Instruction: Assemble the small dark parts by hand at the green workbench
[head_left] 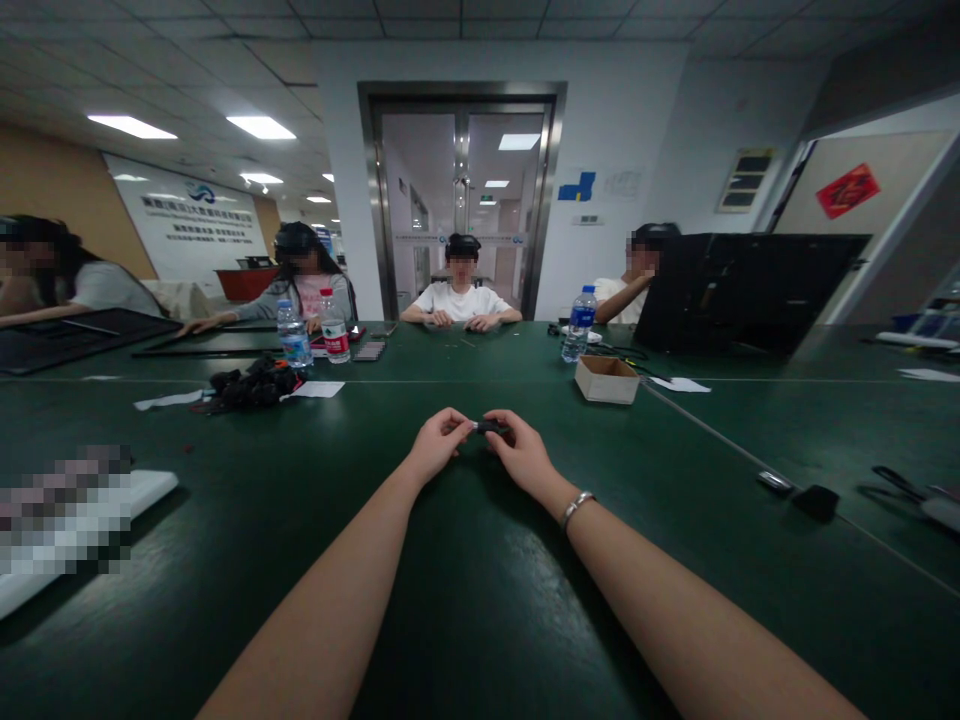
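Note:
A small, dark, stick-shaped thing [487, 427] with a pale, metallic-looking left end is held between my two hands, just above the green table [465, 560]. My left hand [439, 446] is closed, pinching the pale end between thumb and fingers. From the other side, my right hand [523, 455] grips the dark end, its fingers covering part of it. What kind of thing it is cannot be made out at this size. A silver bracelet [577, 508] circles my right wrist.
Beyond my hands stand an open cardboard box [606, 382] and a water bottle [579, 325]. Black cables [255, 383] lie to the left, with two bottles behind. A large black screen [750, 292] stands far right. Several people sit around the table; a white object [142, 500] lies near left.

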